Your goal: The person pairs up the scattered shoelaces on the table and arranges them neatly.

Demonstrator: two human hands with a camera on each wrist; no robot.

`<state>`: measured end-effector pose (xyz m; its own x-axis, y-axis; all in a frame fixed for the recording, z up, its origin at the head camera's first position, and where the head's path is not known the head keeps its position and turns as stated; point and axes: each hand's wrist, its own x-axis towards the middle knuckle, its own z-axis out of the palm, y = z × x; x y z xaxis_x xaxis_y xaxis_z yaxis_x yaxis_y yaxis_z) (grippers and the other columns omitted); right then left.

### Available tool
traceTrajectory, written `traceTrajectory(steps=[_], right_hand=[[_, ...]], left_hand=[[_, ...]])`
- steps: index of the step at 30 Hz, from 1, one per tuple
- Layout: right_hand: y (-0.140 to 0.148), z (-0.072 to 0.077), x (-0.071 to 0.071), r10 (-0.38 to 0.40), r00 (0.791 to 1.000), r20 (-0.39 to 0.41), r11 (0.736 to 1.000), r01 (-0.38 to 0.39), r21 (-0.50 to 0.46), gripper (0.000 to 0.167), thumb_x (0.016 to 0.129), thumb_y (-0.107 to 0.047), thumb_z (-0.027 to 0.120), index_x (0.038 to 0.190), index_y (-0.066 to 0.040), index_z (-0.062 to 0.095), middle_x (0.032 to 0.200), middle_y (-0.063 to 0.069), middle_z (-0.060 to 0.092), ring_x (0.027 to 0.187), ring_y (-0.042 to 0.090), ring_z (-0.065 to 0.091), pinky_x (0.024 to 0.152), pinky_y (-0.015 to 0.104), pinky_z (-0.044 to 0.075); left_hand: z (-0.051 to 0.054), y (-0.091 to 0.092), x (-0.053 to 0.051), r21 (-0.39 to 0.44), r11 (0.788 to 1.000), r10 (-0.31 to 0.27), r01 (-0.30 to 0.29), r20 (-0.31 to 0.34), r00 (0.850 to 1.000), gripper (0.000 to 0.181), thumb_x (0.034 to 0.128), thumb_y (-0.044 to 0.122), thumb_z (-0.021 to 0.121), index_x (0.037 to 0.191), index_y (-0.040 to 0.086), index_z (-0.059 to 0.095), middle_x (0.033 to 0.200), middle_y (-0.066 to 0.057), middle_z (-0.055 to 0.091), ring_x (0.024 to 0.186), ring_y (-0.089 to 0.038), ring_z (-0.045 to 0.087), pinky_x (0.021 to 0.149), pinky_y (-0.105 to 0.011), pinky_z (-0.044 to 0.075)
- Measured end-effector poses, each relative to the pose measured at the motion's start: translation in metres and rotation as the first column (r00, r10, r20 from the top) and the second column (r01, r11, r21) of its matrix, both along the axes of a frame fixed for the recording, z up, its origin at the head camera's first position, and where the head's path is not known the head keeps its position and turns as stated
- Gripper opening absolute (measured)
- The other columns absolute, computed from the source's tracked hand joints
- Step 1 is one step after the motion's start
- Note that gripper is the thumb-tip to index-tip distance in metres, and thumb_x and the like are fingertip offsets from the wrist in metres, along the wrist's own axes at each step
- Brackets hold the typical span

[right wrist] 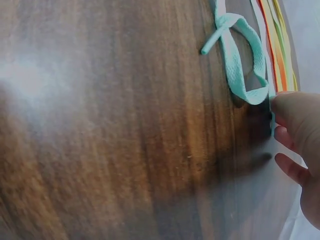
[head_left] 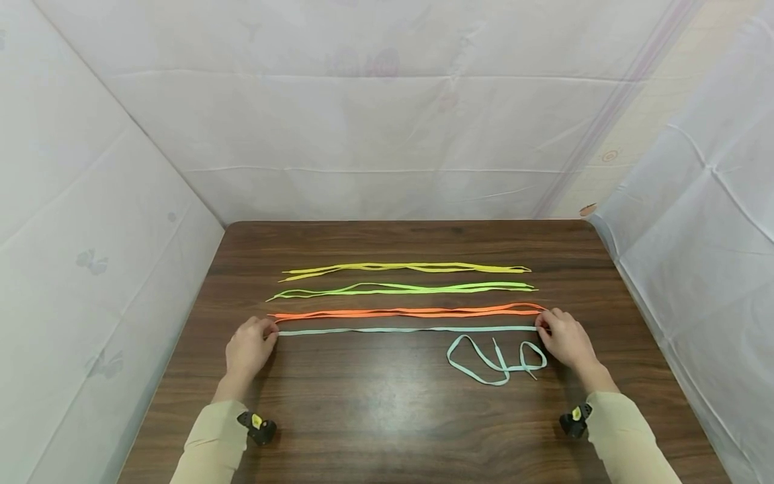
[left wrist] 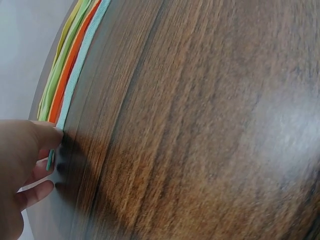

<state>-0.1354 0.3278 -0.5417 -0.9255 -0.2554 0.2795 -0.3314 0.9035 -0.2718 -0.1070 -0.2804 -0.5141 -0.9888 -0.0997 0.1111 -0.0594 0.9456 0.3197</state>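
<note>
A pale mint shoelace (head_left: 387, 330) is stretched straight from side to side across the table. My left hand (head_left: 250, 346) pinches its left end between thumb and fingers; in the left wrist view the lace tip (left wrist: 50, 160) pokes out past the thumb. At the other end, my right hand (head_left: 565, 336) pinches the same lace, close to the wood. A second mint shoelace (head_left: 478, 376) lies in loose loops just in front, left of the right hand. Directly behind the straight lace runs an orange shoelace bundle (head_left: 399, 312), its ends close to both hands.
Farther back, a lime green shoelace bundle (head_left: 399, 290) and a yellow one (head_left: 405, 267) lie roughly parallel to the orange. The dark wooden table (head_left: 375, 423) meets white cloth walls (head_left: 375, 148) behind and at both sides. Each wrist wears a small black camera (head_left: 259, 428).
</note>
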Motion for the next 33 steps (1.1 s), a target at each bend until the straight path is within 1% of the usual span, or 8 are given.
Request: traceTrajectory(steps=[3, 8, 14, 19, 24, 27, 30, 33], right_hand=[[-0.001, -0.001, 0.002, -0.004, 1.0, -0.011, 1.0, 0.004, -0.009, 0.013, 0.073, -0.002, 0.07, 0.078, -0.008, 0.06, 0.076, 0.007, 0.054, 0.067, 0.027, 0.051, 0.053, 0.041, 0.041], [-0.002, 0.0, 0.005, -0.002, 1.0, -0.031, 1.0, 0.001, -0.022, 0.015, 0.072, 0.0, 0.071, 0.083, -0.007, 0.063, 0.081, 0.01, 0.057, 0.072, 0.032, 0.054, 0.056, 0.047, 0.043], [-0.002, 0.002, 0.008, 0.002, 1.0, -0.026, 0.999, -0.003, -0.039, 0.019, 0.074, -0.002, 0.07, 0.092, -0.007, 0.065, 0.091, 0.014, 0.06, 0.081, 0.036, 0.056, 0.061, 0.05, 0.044], [-0.003, 0.005, 0.01, 0.02, 0.999, -0.048, 0.999, -0.022, -0.039, 0.024, 0.074, -0.003, 0.071, 0.097, -0.007, 0.065, 0.096, 0.014, 0.06, 0.085, 0.036, 0.056, 0.064, 0.051, 0.044], [-0.005, 0.011, 0.014, 0.051, 0.995, -0.082, 0.998, -0.054, -0.031, 0.029, 0.072, -0.003, 0.072, 0.101, -0.005, 0.065, 0.099, 0.016, 0.061, 0.088, 0.038, 0.057, 0.066, 0.054, 0.045], [-0.007, 0.013, 0.018, 0.044, 0.997, -0.069, 0.999, -0.045, -0.025, 0.032, 0.073, -0.004, 0.071, 0.104, -0.005, 0.063, 0.102, 0.017, 0.06, 0.089, 0.04, 0.056, 0.066, 0.054, 0.045], [-0.009, 0.014, 0.023, 0.021, 0.999, -0.039, 1.0, -0.022, -0.016, 0.034, 0.075, -0.006, 0.071, 0.108, -0.007, 0.062, 0.103, 0.018, 0.059, 0.091, 0.04, 0.056, 0.067, 0.055, 0.044], [-0.011, 0.014, 0.028, 0.011, 0.999, -0.034, 1.0, -0.012, -0.008, 0.034, 0.075, -0.008, 0.072, 0.108, -0.007, 0.062, 0.103, 0.018, 0.059, 0.09, 0.04, 0.056, 0.067, 0.054, 0.044]], left_hand=[[-0.002, 0.0, 0.001, 0.003, 1.0, 0.007, -0.007, -0.017, 1.0, 0.006, 0.0796, 0.008, 0.068, 0.086, 0.008, 0.068, 0.089, -0.011, 0.061, 0.08, -0.031, 0.058, 0.058, -0.045, 0.047], [-0.003, 0.001, 0.001, 0.005, 1.0, 0.021, -0.021, -0.027, 0.999, 0.017, 0.0795, 0.009, 0.067, 0.096, 0.007, 0.067, 0.103, -0.017, 0.059, 0.093, -0.037, 0.055, 0.067, -0.051, 0.047], [0.0, 0.006, 0.001, 0.014, 1.0, -0.002, 0.002, -0.055, 0.998, 0.02, 0.0789, 0.011, 0.069, 0.098, 0.006, 0.066, 0.105, -0.016, 0.058, 0.094, -0.036, 0.055, 0.07, -0.051, 0.046], [0.006, 0.015, 0.0, 0.016, 0.998, -0.053, 0.055, -0.083, 0.995, 0.02, 0.0782, 0.01, 0.069, 0.098, 0.006, 0.066, 0.105, -0.016, 0.059, 0.097, -0.036, 0.055, 0.071, -0.052, 0.046], [0.012, 0.031, -0.004, -0.013, 0.991, -0.132, 0.132, -0.106, 0.985, 0.024, 0.076, 0.01, 0.072, 0.099, 0.006, 0.066, 0.106, -0.016, 0.06, 0.099, -0.036, 0.056, 0.076, -0.051, 0.047], [0.013, 0.044, -0.006, -0.037, 0.982, -0.187, 0.184, -0.121, 0.975, 0.027, 0.0749, 0.01, 0.074, 0.1, 0.006, 0.066, 0.107, -0.015, 0.06, 0.1, -0.035, 0.056, 0.077, -0.049, 0.047], [0.012, 0.058, -0.008, -0.061, 0.97, -0.241, 0.235, -0.135, 0.961, 0.028, 0.0734, 0.012, 0.076, 0.1, 0.006, 0.066, 0.107, -0.013, 0.061, 0.101, -0.032, 0.057, 0.079, -0.047, 0.048], [0.012, 0.074, -0.009, -0.073, 0.957, -0.289, 0.281, -0.139, 0.947, 0.03, 0.0728, 0.013, 0.076, 0.1, 0.006, 0.066, 0.107, -0.011, 0.061, 0.102, -0.03, 0.056, 0.083, -0.044, 0.047]])
